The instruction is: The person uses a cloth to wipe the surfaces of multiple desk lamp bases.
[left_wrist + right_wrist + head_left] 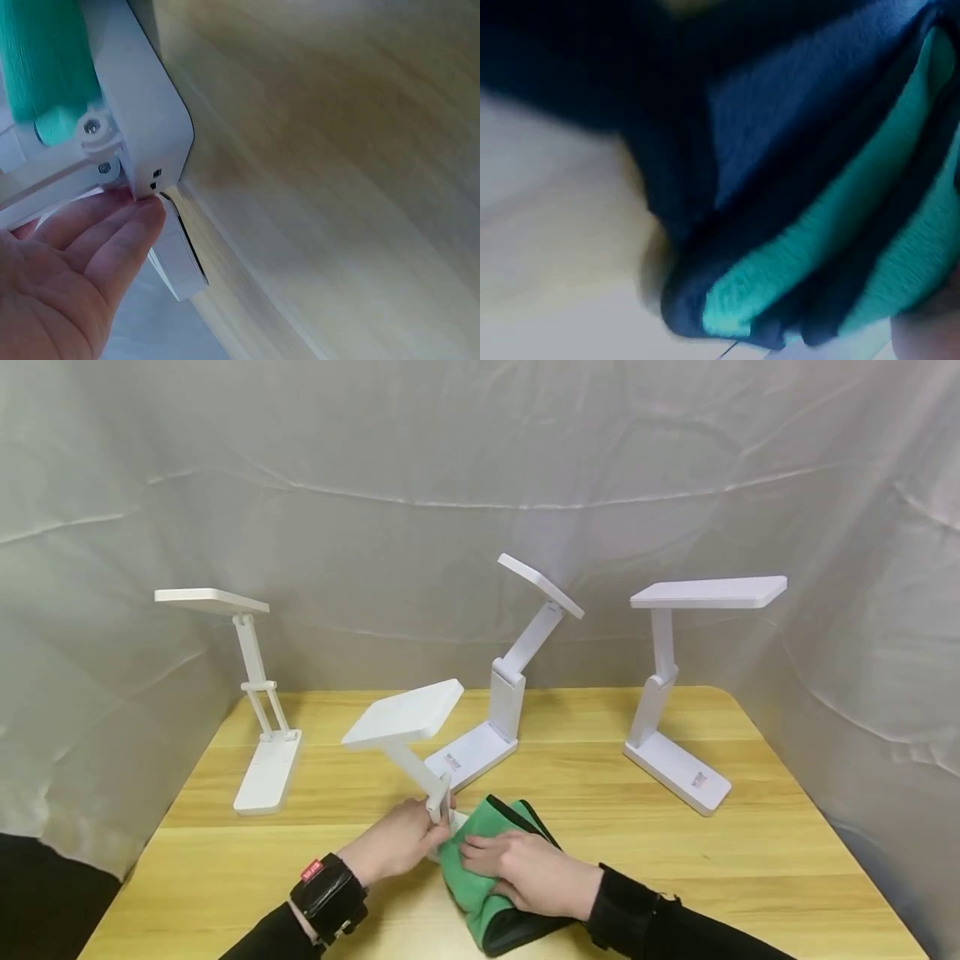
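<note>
A white folding desk lamp (405, 718) stands at the front of the table, its flat head raised and tilted. The left hand (401, 839) grips it low down, where the lower arm meets the base; in the left wrist view the fingers (124, 247) lie against the hinge end of the base (154, 127). A green cloth with black edging (480, 877) is bunched under the right hand (528, 868), which holds it against the lamp's base and hides most of that base. In the right wrist view the folded cloth (802, 247) fills much of the picture, blurred.
Three more white desk lamps stand behind: one at the left (270, 772), one at the back middle (506, 697), close behind the held lamp, and one at the right (678, 768). A pale sheet (420, 527) hangs around the wooden table (750, 877).
</note>
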